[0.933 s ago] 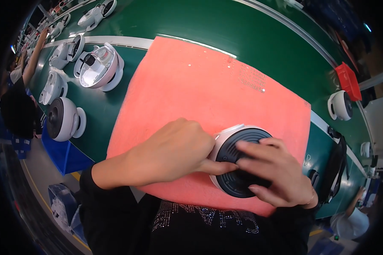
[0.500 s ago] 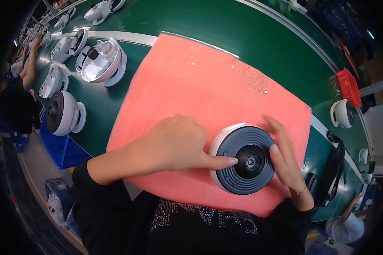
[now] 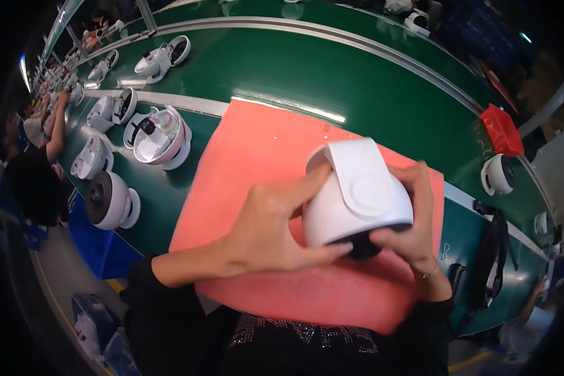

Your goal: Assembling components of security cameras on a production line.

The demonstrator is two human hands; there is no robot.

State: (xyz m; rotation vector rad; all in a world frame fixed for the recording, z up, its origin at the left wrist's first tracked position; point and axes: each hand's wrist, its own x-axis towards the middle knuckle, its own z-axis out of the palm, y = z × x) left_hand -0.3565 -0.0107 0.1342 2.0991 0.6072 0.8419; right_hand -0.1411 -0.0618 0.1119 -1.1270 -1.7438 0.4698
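Note:
Between my hands is a round white device [image 3: 324, 216] with a dark front, tipped so its white shell shows upward. A flat white bracket [image 3: 362, 169] with a round joint runs along its side. My left hand [image 3: 263, 222] grips the left side, fingers at the far edge and thumb beneath by the dark front. On the other side my right hand [image 3: 417, 216] is closed round the shell, thumb near the dark front. The device is over a pink foam mat [image 3: 232, 169]; whether it touches the mat cannot be seen.
Open white shells [image 3: 160, 141] and a finished-looking dark-fronted unit [image 3: 109, 202] stand left on the green bench. Right are another unit [image 3: 498, 174], a red bin [image 3: 501, 130] and a black strap [image 3: 490, 263]. A co-worker's arm [image 3: 57, 128] reaches in at far left.
The device has turned from dark ringed front up to white shell and bracket up. Both hands have closed round it. The view has shifted, showing more of the far bench.

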